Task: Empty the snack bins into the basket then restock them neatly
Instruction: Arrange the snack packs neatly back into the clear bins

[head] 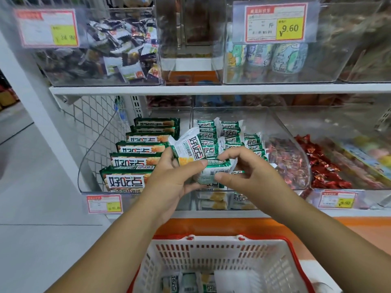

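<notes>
The job looks to be in its second half, the restocking. The left hand (169, 180) has its fingers curled round a small clutch of green-and-white snack packets (195, 149), thumb laid across the front. The right hand (249, 174) pinches the end of the lowest packet (215, 169) between thumb and forefinger, its other fingers loosely bent.

Both hands hover just in front of the middle clear bin (264, 115) on the lower shelf. The same small packets (230, 132) stand in rows at the far end of it. In the bin to the left, larger green packets (135, 149) are already stacked in a tidy stepped line.

Down near the person, the red-rimmed white basket (211, 254) holds only a few packets (188, 282) at its bottom, so I'd judge most have gone back.

The next move, I'd say, is to square the clutch and set it upright against the near end of the rows, faces all one way — a careless drop would likely tip the line over.

The hands cover the near part of the middle bin, so how full it is can't be told, nor how many packets are in the grip. The basket's near end is cut off by the frame. The upper bins are blurred, and the red-wrapped sweets (321, 166) to the right show only through glare.
</notes>
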`<state>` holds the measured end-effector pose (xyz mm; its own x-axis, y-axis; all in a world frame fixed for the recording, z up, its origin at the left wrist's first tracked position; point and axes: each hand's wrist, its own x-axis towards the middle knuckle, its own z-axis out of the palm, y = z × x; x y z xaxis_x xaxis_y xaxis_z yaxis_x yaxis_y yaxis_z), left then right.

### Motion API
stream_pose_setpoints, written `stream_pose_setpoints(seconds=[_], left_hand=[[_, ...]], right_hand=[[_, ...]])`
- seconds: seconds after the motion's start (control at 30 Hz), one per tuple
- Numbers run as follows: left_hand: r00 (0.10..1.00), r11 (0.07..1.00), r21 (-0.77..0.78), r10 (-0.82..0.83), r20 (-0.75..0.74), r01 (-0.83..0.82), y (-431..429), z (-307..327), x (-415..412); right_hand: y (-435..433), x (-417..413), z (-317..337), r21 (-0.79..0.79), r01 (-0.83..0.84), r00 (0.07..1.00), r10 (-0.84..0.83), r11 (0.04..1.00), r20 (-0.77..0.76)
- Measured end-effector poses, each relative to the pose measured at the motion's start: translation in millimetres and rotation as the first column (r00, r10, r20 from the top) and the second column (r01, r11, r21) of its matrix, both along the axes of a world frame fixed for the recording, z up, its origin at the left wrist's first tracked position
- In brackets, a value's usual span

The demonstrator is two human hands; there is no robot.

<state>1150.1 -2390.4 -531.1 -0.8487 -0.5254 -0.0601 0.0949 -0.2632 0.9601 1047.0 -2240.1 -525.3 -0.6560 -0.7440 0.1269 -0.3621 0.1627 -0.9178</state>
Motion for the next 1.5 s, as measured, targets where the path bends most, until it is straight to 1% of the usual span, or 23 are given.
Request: stream_pose_setpoints(seconds=[0.1,0.17,0.2,0.27,0.4,0.47,0.53,0.6,0.7,0.87,0.93,1.0,1.07,1.1,1.17,1.23,1.27,1.33,1.4,1.43,1.47,1.5], left_hand=[[1.0,0.999,-0.043,-0.014,0.003,0.014,0,-1,-1],[0.999,0.998,-0.053,-0.033,-0.006,0.033,1,-2,-1],[0.999,0.998,-0.058,-0.04,-0.013,0.039,1,-2,-1],[0.998,0.997,-0.049,-0.06,-0.035,0.059,2,-3,0],[0.998,1.0,-0.005,-0.027,-0.057,0.026,3,2,0],[0.998,0.999,0.022,0.036,-0.056,-0.035,2,1,-2],[0.995,0.996,0.034,0.083,-0.051,-0.081,-1,1,-2],[0.996,0.997,0.008,0.076,-0.038,-0.076,-1,-1,-3],[1.0,1.0,-0.017,0.017,-0.013,-0.017,1,-1,-2],[0.998,0.998,-0.03,0.06,0.002,-0.06,0,0,-3],[0.999,0.997,-0.065,0.03,0.029,-0.028,1,2,-2],[0.998,0.996,-0.093,0.004,0.055,0.001,3,2,-1],[0.998,0.995,-0.097,0.032,0.057,-0.026,2,1,-2],[0.997,0.994,-0.093,0.059,0.049,-0.055,2,0,-3],[0.994,0.991,-0.089,0.105,0.041,-0.101,1,-1,-4],[0.993,0.99,-0.095,0.108,0.039,-0.104,3,-2,-4],[0.995,0.992,-0.09,0.095,0.037,-0.091,5,-1,-4],[0.996,0.995,-0.053,0.081,0.028,-0.08,8,1,-4],[0.992,0.992,-0.001,0.124,0.027,-0.124,6,3,-4],[0.989,0.989,0.017,0.149,0.026,-0.149,3,3,-5],[0.986,0.986,0.024,0.167,0.027,-0.168,0,3,-4],[0.984,0.984,0.017,0.174,0.031,-0.175,-2,3,-4]], right_hand=[[0,-4,2,0.028,0.021,0.982,-0.026,0.999,0.186],[-2,-5,2,0.026,0.015,0.937,-0.023,1.0,0.348],[-2,-5,2,0.013,0.005,0.917,-0.009,1.0,0.399],[-3,-7,0,-0.02,-0.002,0.909,0.01,1.0,0.417],[-1,-13,-3,-0.064,-0.031,0.914,0.054,0.997,0.403],[1,-15,-5,-0.04,-0.056,0.937,0.067,0.998,0.342],[3,-16,-6,-0.05,-0.047,0.95,0.06,0.998,0.306],[4,-18,-6,-0.088,-0.027,0.951,0.053,0.996,0.304],[5,-19,-6,-0.151,-0.037,0.942,0.085,0.988,0.323],[4,-16,-1,-0.16,-0.111,0.938,0.157,0.981,0.308],[4,-14,1,-0.166,-0.131,0.935,0.177,0.977,0.307],[3,-12,2,-0.148,-0.097,0.944,0.139,0.984,0.3],[2,-11,2,-0.125,-0.005,0.948,0.045,0.992,0.315],[1,-10,2,-0.11,0.018,0.937,0.022,0.994,0.348],[-1,-7,-3,-0.062,-0.012,0.914,0.036,0.998,0.405],[-3,0,-6,-0.043,-0.055,0.914,0.067,0.998,0.401],[-4,1,-7,-0.04,-0.032,0.919,0.046,0.999,0.391],[-4,-8,-2,-0.025,0.072,0.924,-0.057,0.997,0.377],[2,-30,7,-0.061,0.204,0.914,-0.168,0.977,0.369],[7,-42,12,-0.059,0.271,0.922,-0.242,0.961,0.303],[12,-53,16,-0.027,0.322,0.934,-0.313,0.946,0.17],[17,-63,19,0.027,0.348,0.937,-0.348,0.937,0.012]])
